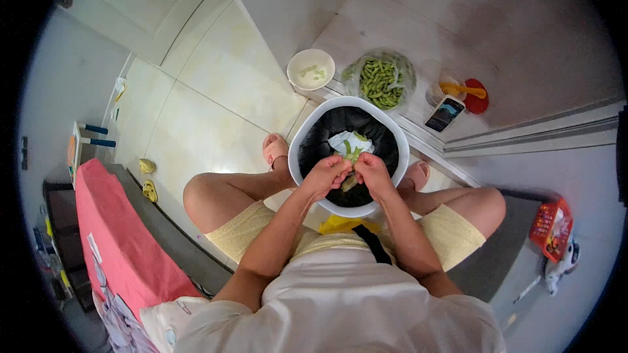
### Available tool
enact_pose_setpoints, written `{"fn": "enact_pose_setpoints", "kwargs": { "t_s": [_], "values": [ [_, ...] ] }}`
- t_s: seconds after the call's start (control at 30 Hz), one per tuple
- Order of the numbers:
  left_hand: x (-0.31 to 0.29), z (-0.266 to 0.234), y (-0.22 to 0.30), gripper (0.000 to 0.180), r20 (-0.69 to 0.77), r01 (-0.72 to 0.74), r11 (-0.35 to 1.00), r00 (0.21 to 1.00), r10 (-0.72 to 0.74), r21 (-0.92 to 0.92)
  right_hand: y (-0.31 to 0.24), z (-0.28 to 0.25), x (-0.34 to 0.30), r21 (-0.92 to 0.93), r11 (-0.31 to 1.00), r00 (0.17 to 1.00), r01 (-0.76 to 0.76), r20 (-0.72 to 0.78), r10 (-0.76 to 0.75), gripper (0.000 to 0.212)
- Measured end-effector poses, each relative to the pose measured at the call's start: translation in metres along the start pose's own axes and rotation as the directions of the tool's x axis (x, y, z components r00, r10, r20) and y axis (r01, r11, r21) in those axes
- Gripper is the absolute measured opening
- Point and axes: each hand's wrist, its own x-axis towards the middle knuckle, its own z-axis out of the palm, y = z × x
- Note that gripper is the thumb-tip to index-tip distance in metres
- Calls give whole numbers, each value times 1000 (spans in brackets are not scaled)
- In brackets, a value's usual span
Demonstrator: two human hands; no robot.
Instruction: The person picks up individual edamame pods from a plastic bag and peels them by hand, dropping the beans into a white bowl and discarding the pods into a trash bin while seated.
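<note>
My left hand (pixel 328 174) and my right hand (pixel 373 173) meet over a white bin (pixel 298 124) lined with a black bag. Their fingertips are pinched together on a green edamame pod (pixel 354 155), which the fingers partly hide. Inside the bin lie a crumpled white tissue (pixel 341 140) and some green pod shells. Past the bin's far rim sits a clear plastic bag full of edamame pods (pixel 381 82). To its left, a white bowl (pixel 296 82) holds several light green shelled beans (pixel 312 74).
A phone (pixel 445 114) lies right of the pod bag, near an orange-handled item (pixel 462 89) and a red round object (pixel 478 97). A low door track (pixel 422 132) runs behind the bin. My knees flank it. At far right hangs a red basket (pixel 551 227); yellow slippers (pixel 150 189) lie left.
</note>
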Motion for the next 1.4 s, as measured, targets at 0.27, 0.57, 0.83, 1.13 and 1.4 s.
{"fn": "enact_pose_setpoints", "kwargs": {
  "t_s": [0.27,0.57,0.83,1.13,1.4],
  "values": [
    [-2,7,6,18,-17,-50,993,998,52,104,-6,-3,1,56,997,999,-49,-16,50,14],
    [-1,5,3,11,54,-18,998,998,22,-59,-21,-15,-9,-49,998,995,-31,92,35,14],
    [-3,11,-2,10,125,39,968,992,-8,-248,-20,-15,-9,-47,998,990,42,138,-35,9],
    [5,19,-15,16,-92,-351,753,875,475,556,-8,-2,-8,-153,985,994,74,-73,-86,18],
    [3,28,-6,15,-201,-251,759,872,447,601,-20,7,-18,-459,878,948,139,-194,-251,20]
  ]
}}
